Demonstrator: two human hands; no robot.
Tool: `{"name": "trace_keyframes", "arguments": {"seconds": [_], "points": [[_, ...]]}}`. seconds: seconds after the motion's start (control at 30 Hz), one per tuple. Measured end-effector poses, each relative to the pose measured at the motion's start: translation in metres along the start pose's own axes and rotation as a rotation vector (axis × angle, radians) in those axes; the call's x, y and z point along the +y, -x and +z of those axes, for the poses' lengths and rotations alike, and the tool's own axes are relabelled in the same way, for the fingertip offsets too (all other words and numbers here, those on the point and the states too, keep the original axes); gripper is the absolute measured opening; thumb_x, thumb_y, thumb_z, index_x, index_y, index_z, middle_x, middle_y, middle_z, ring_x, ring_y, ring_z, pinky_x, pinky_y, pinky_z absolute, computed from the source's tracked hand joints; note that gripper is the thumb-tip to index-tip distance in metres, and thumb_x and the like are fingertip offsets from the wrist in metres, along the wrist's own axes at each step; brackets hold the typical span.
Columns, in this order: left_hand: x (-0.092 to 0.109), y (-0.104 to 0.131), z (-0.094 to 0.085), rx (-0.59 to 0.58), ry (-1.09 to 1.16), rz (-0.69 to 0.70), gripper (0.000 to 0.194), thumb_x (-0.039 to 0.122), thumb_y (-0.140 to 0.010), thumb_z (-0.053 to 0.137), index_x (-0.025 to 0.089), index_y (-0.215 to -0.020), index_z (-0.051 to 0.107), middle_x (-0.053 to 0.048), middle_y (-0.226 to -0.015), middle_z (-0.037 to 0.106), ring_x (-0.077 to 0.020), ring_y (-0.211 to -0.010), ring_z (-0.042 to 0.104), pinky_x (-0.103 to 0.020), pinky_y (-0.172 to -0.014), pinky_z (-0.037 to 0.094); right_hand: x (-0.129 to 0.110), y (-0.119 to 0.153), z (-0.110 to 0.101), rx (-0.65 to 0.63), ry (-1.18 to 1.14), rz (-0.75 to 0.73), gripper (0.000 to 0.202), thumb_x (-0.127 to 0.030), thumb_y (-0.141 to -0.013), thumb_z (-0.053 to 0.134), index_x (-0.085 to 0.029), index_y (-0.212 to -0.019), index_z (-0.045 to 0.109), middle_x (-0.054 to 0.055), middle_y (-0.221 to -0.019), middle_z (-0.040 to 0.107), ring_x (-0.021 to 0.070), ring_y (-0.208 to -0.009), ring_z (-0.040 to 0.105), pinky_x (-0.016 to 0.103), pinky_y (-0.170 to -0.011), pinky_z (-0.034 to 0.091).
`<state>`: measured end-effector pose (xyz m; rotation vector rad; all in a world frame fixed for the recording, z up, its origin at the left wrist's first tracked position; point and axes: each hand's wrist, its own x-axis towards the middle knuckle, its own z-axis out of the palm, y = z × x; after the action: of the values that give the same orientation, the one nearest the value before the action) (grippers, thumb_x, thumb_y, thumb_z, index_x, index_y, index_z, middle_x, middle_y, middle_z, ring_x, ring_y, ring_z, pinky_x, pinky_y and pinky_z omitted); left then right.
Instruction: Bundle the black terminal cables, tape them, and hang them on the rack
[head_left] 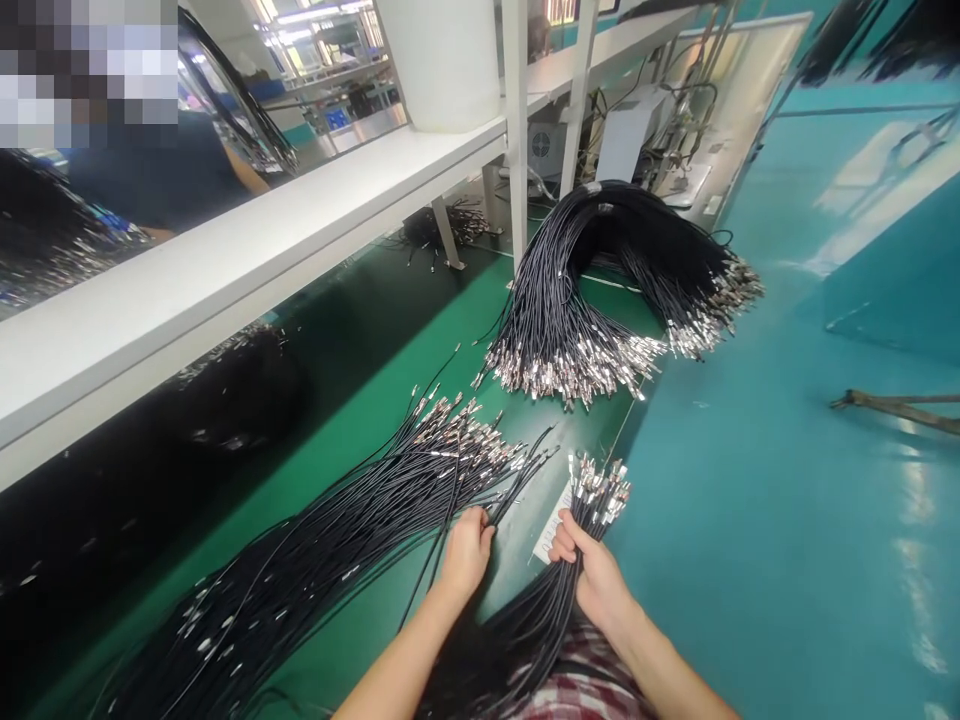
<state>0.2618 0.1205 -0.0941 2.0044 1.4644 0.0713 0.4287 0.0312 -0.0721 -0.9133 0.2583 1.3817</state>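
Note:
My right hand [592,570] is wrapped round a bundle of black cables [551,610], and their silvery connector ends stick up above the fist. The cables hang down toward my lap. Fingers closed, my left hand [466,550] grips a few black cables [517,480] at the edge of a large loose pile of cables [337,530]. That pile lies across the green table mat [360,400], its metal ends pointing away from me. A white paper strip with printed marks [551,525] lies partly behind my right hand.
A thick arched bundle of black cables [600,230] rests farther back on the table. A white raised shelf [300,230] with a white bucket [444,60] runs along the left. Another person [165,170] sits beyond it. Blue-green floor lies at right.

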Motion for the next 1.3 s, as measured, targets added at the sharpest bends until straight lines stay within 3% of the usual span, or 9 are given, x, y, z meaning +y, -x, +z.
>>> {"name": "trace_keyframes", "arguments": {"seconds": [0.27, 0.5, 0.57, 0.7, 0.8, 0.93, 1.03, 1.17, 1.3], "points": [[0.001, 0.039, -0.007, -0.005, 0.612, 0.016, 0.023, 0.040, -0.084, 0.055, 0.021, -0.077, 0.045, 0.002, -0.070, 0.054, -0.0153, -0.066, 0.054, -0.027, -0.065, 0.042, 0.000, -0.006, 0.003, 0.118, -0.013, 0.000, 0.041, -0.034, -0.055, 0.093, -0.017, -0.078, 0.063, -0.001, -0.076, 0.061, 0.0038, -0.046, 0.035, 0.022, -0.044, 0.044], [0.003, 0.041, -0.009, -0.086, 0.937, -0.038, 0.041, 0.058, -0.086, 0.057, 0.024, -0.085, 0.035, 0.002, -0.068, 0.066, -0.0108, -0.056, 0.046, -0.024, -0.059, 0.039, -0.004, 0.001, -0.002, 0.068, -0.013, 0.020, 0.040, -0.034, -0.054, 0.094, -0.017, -0.071, 0.061, -0.006, -0.057, 0.049, 0.0052, -0.047, 0.038, 0.020, -0.046, 0.045], [0.003, 0.041, -0.012, -0.063, 0.998, -0.058, 0.045, 0.061, -0.084, 0.058, 0.024, -0.087, 0.033, 0.003, -0.066, 0.066, -0.0103, -0.055, 0.045, -0.024, -0.058, 0.037, -0.004, 0.003, -0.001, 0.072, 0.002, 0.014, 0.042, -0.035, -0.053, 0.094, -0.017, -0.072, 0.062, -0.004, -0.059, 0.054, 0.0051, -0.048, 0.040, 0.019, -0.046, 0.045], [0.006, 0.049, -0.016, -0.012, 1.030, -0.056, 0.044, 0.059, -0.085, 0.061, 0.023, -0.087, 0.034, 0.003, -0.066, 0.067, -0.0102, -0.060, 0.049, -0.024, -0.062, 0.037, -0.005, 0.003, 0.005, 0.175, 0.043, 0.017, 0.047, -0.033, -0.048, 0.096, -0.016, -0.080, 0.066, 0.004, -0.075, 0.068, 0.0050, -0.048, 0.041, 0.019, -0.043, 0.044], [0.013, 0.061, -0.015, -0.054, 1.006, -0.027, 0.041, 0.057, -0.087, 0.059, 0.023, -0.087, 0.036, 0.003, -0.068, 0.066, -0.0106, -0.063, 0.051, -0.025, -0.065, 0.038, -0.003, 0.000, 0.010, 0.170, 0.029, 0.019, 0.051, -0.030, -0.048, 0.095, -0.017, -0.087, 0.067, 0.005, -0.080, 0.071, 0.0051, -0.047, 0.041, 0.020, -0.043, 0.045], [0.023, 0.079, -0.011, -0.114, 0.993, 0.006, 0.037, 0.054, -0.091, 0.056, 0.022, -0.087, 0.038, 0.002, -0.071, 0.064, -0.0118, -0.067, 0.054, -0.026, -0.068, 0.038, 0.000, -0.006, 0.007, 0.202, 0.010, 0.109, 0.041, -0.030, -0.050, 0.095, -0.017, -0.067, 0.059, -0.006, -0.047, 0.047, 0.0083, -0.043, 0.041, 0.021, -0.041, 0.044], [0.026, 0.087, -0.008, -0.122, 1.003, -0.006, 0.035, 0.052, -0.092, 0.055, 0.022, -0.087, 0.038, 0.001, -0.073, 0.064, -0.0120, -0.068, 0.055, -0.027, -0.069, 0.039, -0.002, -0.009, 0.000, 0.229, -0.019, 0.197, 0.040, -0.029, -0.057, 0.092, -0.018, -0.059, 0.054, -0.006, -0.045, 0.043, 0.0085, -0.042, 0.042, 0.021, -0.040, 0.044], [0.029, 0.090, -0.005, -0.143, 0.992, -0.007, 0.035, 0.053, -0.092, 0.055, 0.022, -0.087, 0.039, 0.001, -0.073, 0.063, -0.0117, -0.068, 0.056, -0.026, -0.070, 0.040, -0.011, -0.006, 0.000, 0.077, -0.111, 0.261, 0.033, -0.026, -0.063, 0.089, -0.015, -0.085, 0.068, -0.002, -0.071, 0.062, 0.0020, -0.041, 0.037, 0.016, -0.042, 0.044], [0.029, 0.092, -0.007, -0.199, 0.979, -0.013, 0.037, 0.055, -0.091, 0.055, 0.021, -0.086, 0.040, 0.002, -0.070, 0.060, -0.0114, -0.066, 0.057, -0.026, -0.069, 0.040, -0.015, 0.001, 0.010, -0.072, -0.122, 0.248, 0.046, -0.034, -0.061, 0.090, -0.019, -0.099, 0.069, -0.006, -0.068, 0.059, 0.0025, -0.042, 0.035, 0.017, -0.045, 0.043]]}}
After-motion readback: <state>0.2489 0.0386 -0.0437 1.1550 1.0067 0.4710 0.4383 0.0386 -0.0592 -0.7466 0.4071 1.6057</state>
